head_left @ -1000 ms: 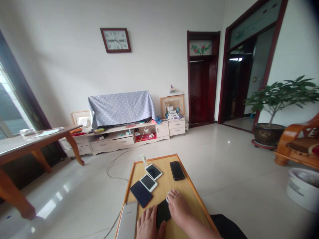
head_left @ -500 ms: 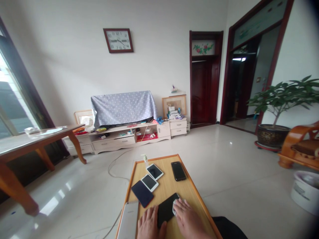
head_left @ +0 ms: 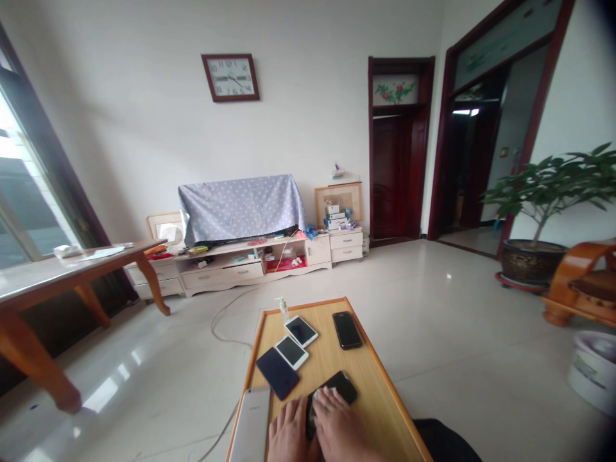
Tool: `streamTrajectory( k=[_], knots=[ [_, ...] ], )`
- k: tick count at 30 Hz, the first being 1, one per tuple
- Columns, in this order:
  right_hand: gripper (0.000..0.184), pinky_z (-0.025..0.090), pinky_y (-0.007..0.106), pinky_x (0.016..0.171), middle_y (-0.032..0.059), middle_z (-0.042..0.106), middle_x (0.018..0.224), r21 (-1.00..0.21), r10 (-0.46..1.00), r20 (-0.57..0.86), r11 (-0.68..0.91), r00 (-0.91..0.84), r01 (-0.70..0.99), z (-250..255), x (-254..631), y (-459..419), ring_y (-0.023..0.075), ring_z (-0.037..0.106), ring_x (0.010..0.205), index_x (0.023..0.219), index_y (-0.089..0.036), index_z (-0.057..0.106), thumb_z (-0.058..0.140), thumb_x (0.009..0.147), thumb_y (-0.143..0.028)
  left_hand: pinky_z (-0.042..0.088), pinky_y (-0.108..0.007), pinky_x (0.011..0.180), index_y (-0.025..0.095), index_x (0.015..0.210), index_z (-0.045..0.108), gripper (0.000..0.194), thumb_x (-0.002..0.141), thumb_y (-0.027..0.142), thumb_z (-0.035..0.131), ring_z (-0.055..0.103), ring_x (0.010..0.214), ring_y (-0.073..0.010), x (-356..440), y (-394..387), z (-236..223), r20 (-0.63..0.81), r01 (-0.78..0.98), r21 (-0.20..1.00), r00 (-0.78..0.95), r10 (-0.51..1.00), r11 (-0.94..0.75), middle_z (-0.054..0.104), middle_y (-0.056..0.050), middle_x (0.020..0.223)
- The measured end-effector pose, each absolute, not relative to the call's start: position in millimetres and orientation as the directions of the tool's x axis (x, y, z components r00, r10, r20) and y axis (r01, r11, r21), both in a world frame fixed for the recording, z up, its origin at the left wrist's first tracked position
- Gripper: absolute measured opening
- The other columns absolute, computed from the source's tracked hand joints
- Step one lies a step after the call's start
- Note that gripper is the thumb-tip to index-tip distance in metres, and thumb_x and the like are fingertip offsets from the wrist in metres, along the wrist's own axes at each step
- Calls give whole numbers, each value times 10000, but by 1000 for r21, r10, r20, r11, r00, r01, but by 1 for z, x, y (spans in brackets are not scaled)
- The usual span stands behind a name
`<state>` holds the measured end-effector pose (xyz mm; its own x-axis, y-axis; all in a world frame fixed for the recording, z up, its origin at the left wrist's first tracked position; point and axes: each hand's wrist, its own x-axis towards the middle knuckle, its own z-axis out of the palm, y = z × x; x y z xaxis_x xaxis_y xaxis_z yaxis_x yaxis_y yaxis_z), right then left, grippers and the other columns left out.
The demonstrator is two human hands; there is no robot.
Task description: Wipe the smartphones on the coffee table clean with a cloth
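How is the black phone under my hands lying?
Flat: the black phone lies on the wooden board, no gap under its far end; left hand and right hand cover the rest.

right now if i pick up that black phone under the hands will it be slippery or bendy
The black phone is probably stiff, being a flat rigid slab. Its glossy face looks slippery, so it may slide in a loose grip. Lying flat on the wooden board, it seems unlikely to roll or tip.

- left hand [head_left: 289, 431] and right hand [head_left: 339, 431] on a phone [head_left: 342, 387], at the near end of a wooden board [head_left: 375, 391]
- a tablet [head_left: 251, 427], it seems, left of them
- four more phones [head_left: 291, 353] beyond
- pump bottle [head_left: 283, 309] behind those
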<state>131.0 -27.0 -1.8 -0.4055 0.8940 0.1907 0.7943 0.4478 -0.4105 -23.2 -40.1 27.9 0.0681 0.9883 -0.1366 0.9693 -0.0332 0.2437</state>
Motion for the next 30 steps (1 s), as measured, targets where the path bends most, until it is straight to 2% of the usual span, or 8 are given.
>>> streamTrajectory(
  k=[5,11,15,20,24,27,30],
  knots=[
    [466,273,428,1238,71,533,1506,-401,909,251,409,-331,819,-7,151,-18,246,459,1422,1447,-224,561,348,1043,-318,288,-405,1184,228,1545,399,783,835,554,447,381,1457,-277,-24,-41,27,-135,969,246,62,989,-27,434,-73,1595],
    [479,264,466,1236,123,531,1500,-408,947,254,289,-196,866,-3,145,7,266,449,1429,1411,-180,594,326,1060,-366,278,-409,1183,223,1536,411,774,826,524,468,381,1450,-280,-21,-44,31,-114,965,261,61,992,-30,447,-77,1584],
    [507,294,432,1227,108,539,1495,-418,918,268,385,-294,822,-1,122,-2,254,456,1424,1389,-182,613,282,1075,-403,300,-406,1165,255,1521,432,744,830,528,459,388,1445,-277,-22,-43,34,-127,963,266,74,989,-38,454,-64,1580],
    [497,316,420,1221,81,530,1501,-411,875,268,483,-404,773,-9,122,-23,256,485,1403,1456,-208,550,334,1065,-426,304,-370,1166,263,1534,409,705,843,399,424,396,1445,-231,-23,-42,34,-149,970,243,60,987,-23,452,-44,1582],
    [472,271,424,1239,49,553,1489,-411,910,271,405,-315,817,-8,144,-18,226,465,1418,1426,-251,581,298,1077,-393,289,-397,1179,232,1523,430,744,831,502,465,395,1443,-265,-23,-43,31,-129,965,263,49,990,-13,463,-68,1572],
    [481,234,474,1249,77,549,1492,-391,935,274,320,-223,863,-1,151,-4,240,445,1434,1399,-236,605,281,1079,-395,275,-400,1185,224,1521,435,758,827,525,473,392,1442,-273,-23,-45,28,-92,961,275,55,994,-28,467,-72,1568],
    [505,237,502,1245,107,527,1507,-371,941,266,301,-210,878,3,142,2,262,429,1444,1391,-207,610,282,1077,-428,284,-396,1177,229,1512,448,753,820,523,481,404,1432,-270,-23,-45,26,-83,958,284,59,995,-33,485,-68,1553]
  ],
)
